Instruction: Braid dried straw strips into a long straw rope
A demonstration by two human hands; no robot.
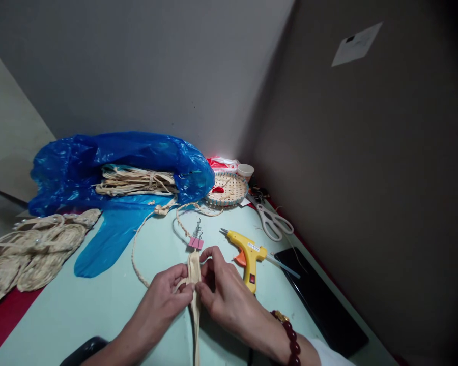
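Loose tail of the raffia-like strip hangs nearest the worker; its body lies on the near side of the pink binder clip, the landmark, which bites its far end. Left hand pinches the strip's left edge plus a looped strand; right hand grasps the right edge, thumb and bent index finger. Strip looks light, soft, limp, dry, so probably not slippery; single fibres could split or fray if tugged. Best hold: flat across the full width, just below the clip, not by one strand. Hot glue gun lies right of the clip, scissors right and beyond. Farther past the clip: woven basket; left of that, blue plastic bag around a raffia-like bundle.
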